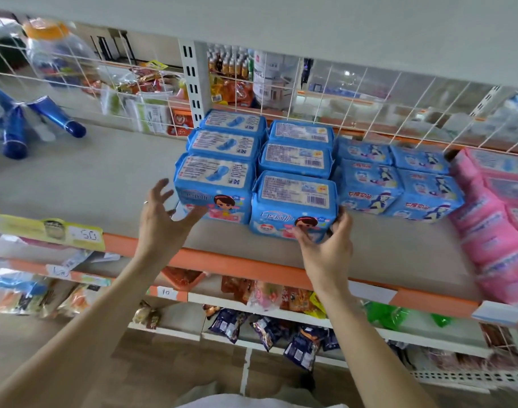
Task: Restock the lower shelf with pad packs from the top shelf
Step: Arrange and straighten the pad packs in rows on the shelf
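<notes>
On the grey shelf (104,178) with the orange front edge (237,265), blue pad packs (296,136) stand in two rows of three, one behind the other, close against each other. The right hand (328,245) grasps the front right pad pack (293,207) at its lower right corner: the thumb lies on the front face and the other fingers (343,222) curl around the right side. This pack stands near the shelf edge, a little more forward than its neighbour. The left hand (160,219) is released, with the fingers spread and straight. It is just beside the front left pad pack (215,187), and only the thumb tip seems to reach the lower front of it. A ring (146,202) is on one finger of this hand.

To the right of the two rows lie lower blue packs (399,184) with another picture, and next to them pink packs (493,225) in a pile. Far to the left on the same shelf lie dark blue tubes (16,134). A white wire grid (340,92) closes the back of the shelf. Below, snack packets (266,328) lie on the lower shelves, and a yellow price label (84,235) shows 50.
</notes>
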The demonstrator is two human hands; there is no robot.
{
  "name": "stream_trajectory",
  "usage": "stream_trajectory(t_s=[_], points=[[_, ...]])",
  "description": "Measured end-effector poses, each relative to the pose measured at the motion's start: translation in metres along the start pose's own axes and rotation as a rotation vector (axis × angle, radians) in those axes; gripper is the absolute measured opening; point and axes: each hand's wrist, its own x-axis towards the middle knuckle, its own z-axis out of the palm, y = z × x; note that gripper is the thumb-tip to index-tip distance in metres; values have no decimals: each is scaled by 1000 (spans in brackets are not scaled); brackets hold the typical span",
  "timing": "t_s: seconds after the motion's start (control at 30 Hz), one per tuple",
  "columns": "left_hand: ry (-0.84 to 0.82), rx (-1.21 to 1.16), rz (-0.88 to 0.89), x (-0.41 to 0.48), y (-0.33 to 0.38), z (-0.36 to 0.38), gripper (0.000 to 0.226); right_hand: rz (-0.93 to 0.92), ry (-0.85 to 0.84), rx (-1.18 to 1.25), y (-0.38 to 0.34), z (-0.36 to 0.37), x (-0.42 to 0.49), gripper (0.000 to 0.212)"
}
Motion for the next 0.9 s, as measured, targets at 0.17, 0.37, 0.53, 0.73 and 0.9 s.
stream_trajectory(t_s=[0.17,0.37,0.53,0.73,0.9], points=[[-138,-99,11,12,-1,11,80,15,27,-59,-7,18,-2,131],[-140,-235,-45,22,-3,7,72,81,143,-15,-6,29,10,97],[-180,-273,-40,24,-9,6,67,75,148,-38,-6,32,13,94],[-145,-234,-12,20,-8,9,64,70,138,-47,-7,29,15,93],[-56,-97,25,22,-10,20,74,67,162,-79,-6,37,15,89]])
